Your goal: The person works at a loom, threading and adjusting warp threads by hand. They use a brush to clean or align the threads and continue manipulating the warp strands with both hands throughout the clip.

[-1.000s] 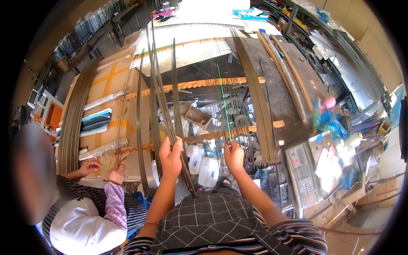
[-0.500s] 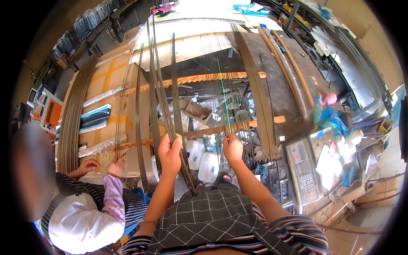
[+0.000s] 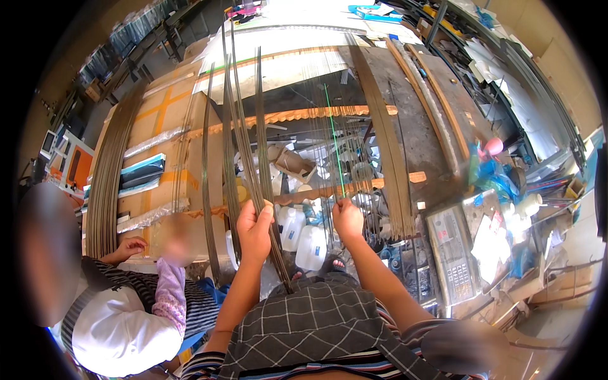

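Note:
My left hand (image 3: 255, 228) is closed around a bundle of long, thin, brownish rods (image 3: 246, 152), thumb on top. The bundle runs from my lap toward the far end of the rack. To its right, my right hand (image 3: 348, 220) pinches the near end of a slender green rod (image 3: 335, 139). Several loose thin dark rods (image 3: 361, 152) lie around the green one, and a wide, flat band of brownish rods (image 3: 383, 126) lies further right. Another narrow bundle (image 3: 261, 114) rests just right of the held one. The fingertips of my right hand hide the green rod's end.
Notched wooden bars (image 3: 304, 116) cross under the rods. Below are white plastic jugs (image 3: 311, 248) and a cardboard box (image 3: 295, 166). At left, a co-worker in a white head covering (image 3: 126, 332) reaches toward other rods (image 3: 114, 177). A grey keypad device (image 3: 453, 253) stands at right.
My hands and the rods they hold have barely moved. The co-worker's hand nearer to me, clear before, is now a blur over the cardboard.

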Available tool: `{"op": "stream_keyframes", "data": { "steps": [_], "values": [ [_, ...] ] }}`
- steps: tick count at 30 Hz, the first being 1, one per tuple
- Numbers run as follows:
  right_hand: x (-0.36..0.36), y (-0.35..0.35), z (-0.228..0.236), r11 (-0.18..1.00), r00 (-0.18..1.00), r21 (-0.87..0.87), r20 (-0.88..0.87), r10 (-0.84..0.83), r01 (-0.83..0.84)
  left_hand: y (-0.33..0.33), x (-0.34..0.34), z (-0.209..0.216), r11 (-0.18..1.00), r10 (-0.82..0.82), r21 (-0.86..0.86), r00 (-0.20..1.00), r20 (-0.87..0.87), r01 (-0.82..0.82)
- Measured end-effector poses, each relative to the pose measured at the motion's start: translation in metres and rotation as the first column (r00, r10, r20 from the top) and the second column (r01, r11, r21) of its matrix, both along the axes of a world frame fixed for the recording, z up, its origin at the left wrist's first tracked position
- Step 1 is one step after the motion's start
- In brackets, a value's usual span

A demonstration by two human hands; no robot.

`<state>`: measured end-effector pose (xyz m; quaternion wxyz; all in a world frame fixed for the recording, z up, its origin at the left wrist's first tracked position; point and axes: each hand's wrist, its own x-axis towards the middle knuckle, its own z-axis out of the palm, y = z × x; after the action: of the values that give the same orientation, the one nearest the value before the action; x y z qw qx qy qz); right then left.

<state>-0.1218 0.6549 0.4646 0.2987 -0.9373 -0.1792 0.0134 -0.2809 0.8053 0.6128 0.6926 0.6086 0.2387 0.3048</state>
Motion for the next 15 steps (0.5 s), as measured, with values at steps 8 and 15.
{"op": "stream_keyframes", "data": {
  "steps": [8,15],
  "values": [
    [0.0058,-0.0006,0.0011,0.997,0.999,-0.066,-0.021,0.041,-0.043,-0.0012,-0.0009,-0.0018,1.0,-0.001,-0.012,1.0,0.002,0.001],
    [0.0096,0.0011,-0.0015,0.984,0.997,-0.164,-0.032,0.069,-0.073,-0.0035,-0.0029,-0.0012,1.0,-0.015,-0.019,1.0,0.009,0.015]
  ]
}}
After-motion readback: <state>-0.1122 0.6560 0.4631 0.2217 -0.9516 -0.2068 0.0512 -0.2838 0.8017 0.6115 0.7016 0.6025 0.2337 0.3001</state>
